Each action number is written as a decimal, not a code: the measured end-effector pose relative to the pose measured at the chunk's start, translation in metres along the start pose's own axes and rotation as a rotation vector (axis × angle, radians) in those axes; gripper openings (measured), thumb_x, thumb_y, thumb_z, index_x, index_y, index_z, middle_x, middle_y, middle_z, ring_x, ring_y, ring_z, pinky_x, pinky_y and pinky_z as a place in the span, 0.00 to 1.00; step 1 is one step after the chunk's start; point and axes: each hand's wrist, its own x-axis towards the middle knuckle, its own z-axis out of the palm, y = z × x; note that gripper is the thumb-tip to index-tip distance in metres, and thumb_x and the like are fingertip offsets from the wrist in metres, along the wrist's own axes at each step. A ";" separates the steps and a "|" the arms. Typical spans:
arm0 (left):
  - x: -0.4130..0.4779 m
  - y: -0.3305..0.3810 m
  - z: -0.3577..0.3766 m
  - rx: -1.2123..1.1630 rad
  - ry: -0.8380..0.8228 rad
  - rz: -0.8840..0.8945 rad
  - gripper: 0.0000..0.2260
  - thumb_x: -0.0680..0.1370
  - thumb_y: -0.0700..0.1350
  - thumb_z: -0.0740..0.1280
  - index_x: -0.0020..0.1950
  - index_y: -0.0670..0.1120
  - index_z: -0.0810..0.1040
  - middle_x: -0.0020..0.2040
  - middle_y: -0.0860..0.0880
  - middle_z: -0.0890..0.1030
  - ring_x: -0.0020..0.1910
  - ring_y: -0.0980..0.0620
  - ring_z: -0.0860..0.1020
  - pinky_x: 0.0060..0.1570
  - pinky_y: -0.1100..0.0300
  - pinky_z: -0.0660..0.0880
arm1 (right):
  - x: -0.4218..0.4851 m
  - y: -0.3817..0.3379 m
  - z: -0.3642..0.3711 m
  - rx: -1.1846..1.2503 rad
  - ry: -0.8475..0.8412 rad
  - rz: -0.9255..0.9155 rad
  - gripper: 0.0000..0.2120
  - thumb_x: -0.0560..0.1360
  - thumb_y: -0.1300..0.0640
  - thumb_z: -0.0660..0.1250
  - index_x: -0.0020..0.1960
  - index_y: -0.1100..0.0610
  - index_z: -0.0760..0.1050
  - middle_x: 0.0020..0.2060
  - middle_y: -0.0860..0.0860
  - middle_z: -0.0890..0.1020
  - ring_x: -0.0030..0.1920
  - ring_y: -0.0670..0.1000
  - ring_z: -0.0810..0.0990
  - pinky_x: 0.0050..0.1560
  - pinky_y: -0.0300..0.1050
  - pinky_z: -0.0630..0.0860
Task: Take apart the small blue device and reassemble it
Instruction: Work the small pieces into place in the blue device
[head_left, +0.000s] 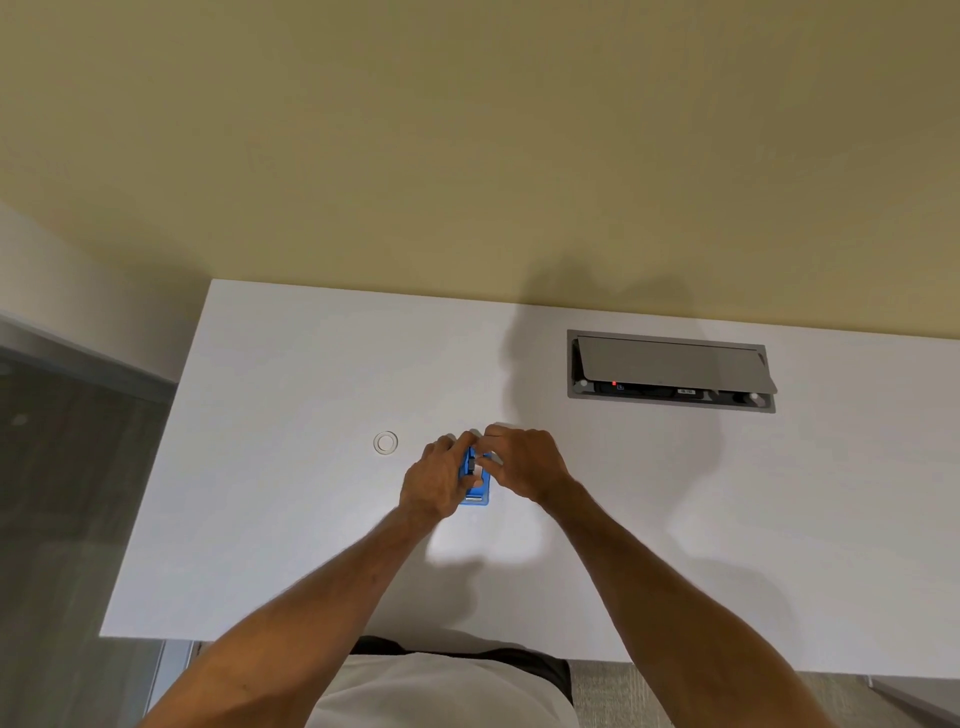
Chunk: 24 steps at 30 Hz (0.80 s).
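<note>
A small blue device (477, 486) is held just above the middle of the white table (291, 395), with a metal strip showing at its near end. My left hand (439, 480) wraps around its left side. My right hand (524, 462) pinches the device's far end, where a small white piece shows between the fingertips. Most of the device is hidden by both hands.
A small white ring (385, 442) lies on the table left of the hands. A grey recessed socket box (670, 371) with its lid half raised sits at the back right. The table's left edge drops to a dark floor (67, 493). A beige wall stands behind.
</note>
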 end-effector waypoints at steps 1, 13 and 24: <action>0.000 0.000 0.000 0.002 0.001 0.001 0.24 0.83 0.55 0.68 0.78 0.53 0.66 0.68 0.48 0.76 0.67 0.45 0.77 0.61 0.49 0.83 | -0.001 0.001 0.001 -0.009 0.003 -0.011 0.17 0.85 0.43 0.61 0.61 0.53 0.81 0.52 0.50 0.85 0.47 0.51 0.84 0.52 0.43 0.83; 0.000 -0.002 -0.001 -0.012 0.007 -0.003 0.25 0.83 0.57 0.68 0.78 0.53 0.67 0.67 0.47 0.78 0.67 0.45 0.78 0.63 0.47 0.82 | -0.007 -0.002 0.009 0.076 0.022 0.028 0.17 0.83 0.43 0.63 0.66 0.51 0.77 0.56 0.47 0.84 0.50 0.51 0.85 0.52 0.40 0.83; -0.001 -0.001 -0.002 -0.014 0.016 0.011 0.24 0.83 0.58 0.67 0.77 0.53 0.68 0.65 0.48 0.78 0.66 0.45 0.78 0.62 0.48 0.82 | -0.006 -0.010 0.010 0.105 0.058 0.032 0.13 0.84 0.48 0.63 0.56 0.56 0.82 0.51 0.51 0.84 0.46 0.52 0.84 0.51 0.44 0.84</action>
